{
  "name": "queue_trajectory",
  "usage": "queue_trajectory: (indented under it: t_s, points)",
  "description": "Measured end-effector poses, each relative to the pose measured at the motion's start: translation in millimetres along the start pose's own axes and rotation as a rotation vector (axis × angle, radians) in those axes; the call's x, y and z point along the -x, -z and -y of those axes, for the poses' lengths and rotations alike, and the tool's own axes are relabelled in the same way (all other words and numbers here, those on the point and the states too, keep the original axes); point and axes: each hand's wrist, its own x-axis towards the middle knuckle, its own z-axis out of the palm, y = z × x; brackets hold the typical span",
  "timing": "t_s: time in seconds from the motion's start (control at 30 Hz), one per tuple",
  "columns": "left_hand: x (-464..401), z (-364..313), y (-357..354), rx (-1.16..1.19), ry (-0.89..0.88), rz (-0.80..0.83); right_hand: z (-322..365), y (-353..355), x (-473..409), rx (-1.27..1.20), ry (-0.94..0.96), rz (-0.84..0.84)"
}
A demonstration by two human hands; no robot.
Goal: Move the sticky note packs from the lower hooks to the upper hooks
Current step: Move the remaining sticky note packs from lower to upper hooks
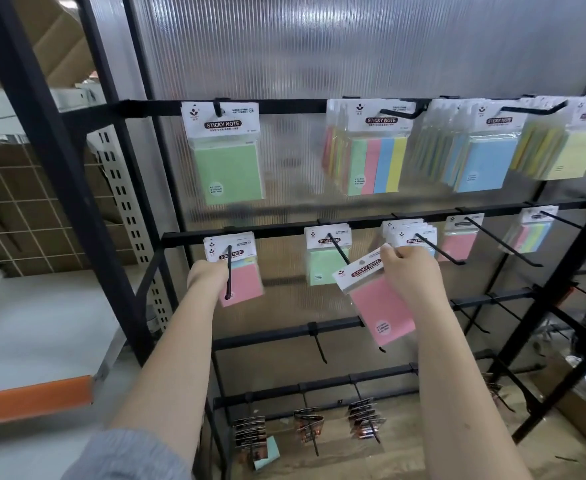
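We are pinching a pink sticky note pack in a clear sleeve with a white header card point(378, 299) in our right hand point(411, 271), gripping its header corner so that it is hanging tilted, off any hook, in front of the lower black metal rail point(284, 230). Our left hand point(208, 275) is reaching behind the pink packs on the leftmost lower black hook point(229, 271); its fingers are hidden, so we cannot tell how they lie. On the upper black rail point(284, 106), a single green sticky note pack point(224, 154) is hanging at the left, with multicoloured striped packs point(371, 150) beside it.
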Motion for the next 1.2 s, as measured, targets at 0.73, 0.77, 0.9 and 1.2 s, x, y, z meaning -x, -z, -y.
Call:
queue_trajectory:
  t_s: [0.73, 0.77, 0.9, 1.2]
  points:
    - [6.4, 8.2, -0.4, 0.042, -0.052, -0.024, 11.0, 8.7, 13.9, -0.036, -0.007, -0.063]
    - [8.3, 8.3, 0.8, 0.025, -0.056, -0.019, 12.4, 8.6, 15.7, -0.033, -0.007, -0.070]
    - [23.8, 11.7, 8.5, 0.015, -0.066, 0.003, 17.6, 5.9, 25.0, -0.041, -0.010, -0.074]
    - [55.5, 29.3, 37.8, -0.176, -0.338, 0.084, 19.5, -7.6, 60.5, -0.079, -0.021, -0.115]
